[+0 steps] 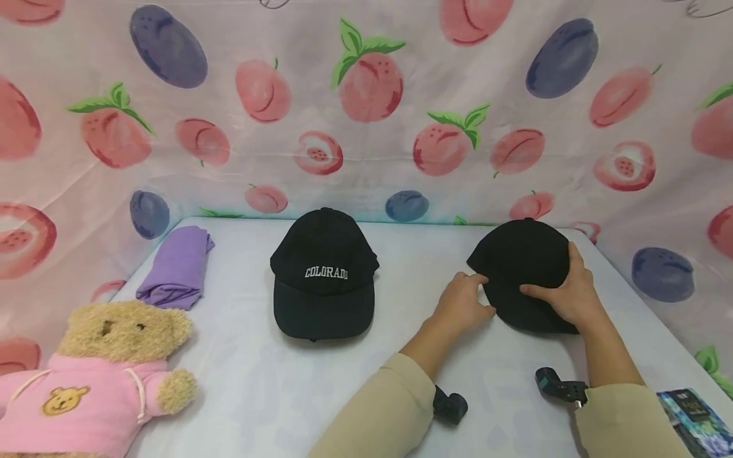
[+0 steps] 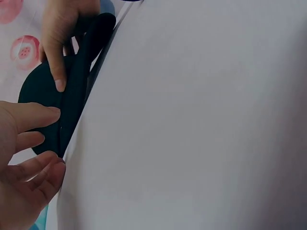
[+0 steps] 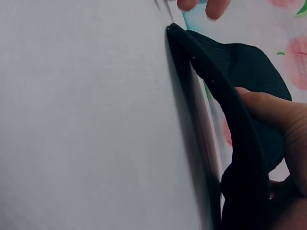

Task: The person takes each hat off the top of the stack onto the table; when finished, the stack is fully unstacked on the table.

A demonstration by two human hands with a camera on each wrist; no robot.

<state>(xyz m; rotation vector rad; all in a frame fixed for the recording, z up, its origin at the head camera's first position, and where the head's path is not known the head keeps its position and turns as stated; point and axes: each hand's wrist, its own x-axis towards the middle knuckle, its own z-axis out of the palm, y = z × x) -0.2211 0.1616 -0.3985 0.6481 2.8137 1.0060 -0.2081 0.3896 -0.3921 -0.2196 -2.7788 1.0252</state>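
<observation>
A plain black baseball cap (image 1: 523, 254) sits at the table's right, its brim toward me. My right hand (image 1: 572, 292) grips its right side, thumb over the front and fingers mostly hidden behind the crown. In the right wrist view, the thumb of the right hand (image 3: 288, 120) lies on the dark cap (image 3: 254, 69). My left hand (image 1: 465, 302) is at the cap's left edge, thumb and forefinger apart. The left wrist view has the left hand (image 2: 24, 158) with spread fingers beside the cap (image 2: 43, 93); contact is hard to judge.
Left of centre lies another black cap (image 1: 325, 273) lettered COLORADO. A folded purple cloth (image 1: 179, 267) and a teddy bear (image 1: 86, 394) in pink are at the left. Near the right edge is a dark, colourful flat item (image 1: 698, 420). Fruit-print fabric (image 1: 355, 172) hangs behind the white table (image 1: 246, 381).
</observation>
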